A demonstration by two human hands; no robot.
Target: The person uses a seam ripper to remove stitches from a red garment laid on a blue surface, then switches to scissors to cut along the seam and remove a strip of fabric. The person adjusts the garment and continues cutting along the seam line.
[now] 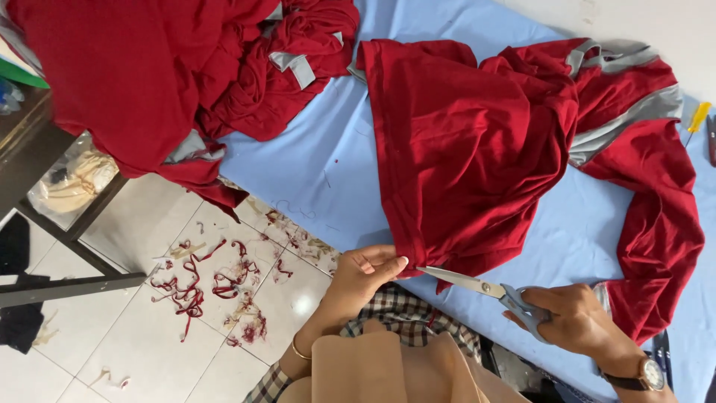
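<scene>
Red garment fabric (462, 157) is spread over the blue worktop (335, 164) in the right half of the frame, its lower corner drawn down to the worktop's near edge at lower centre. That corner is pinched between thumb and fingers of the left hand (367, 270), which is closed on the hem, apparently so the edge is held taut and steady for the blades. Scissors (485, 287) are gripped in the right hand (570, 317), fingers closed through the grey handles, the blades slightly parted and pointed left at the held corner, with the tip touching or just beside the fabric. A heap of more red garments (186, 67) with grey trim is piled at the upper left, kept well apart from the piece being handled. Red trimmings (205, 283) are scattered on the tiled floor (149, 351) at lower left, below the worktop's edge. A yellow-handled tool (699, 117) is left at the right margin.
</scene>
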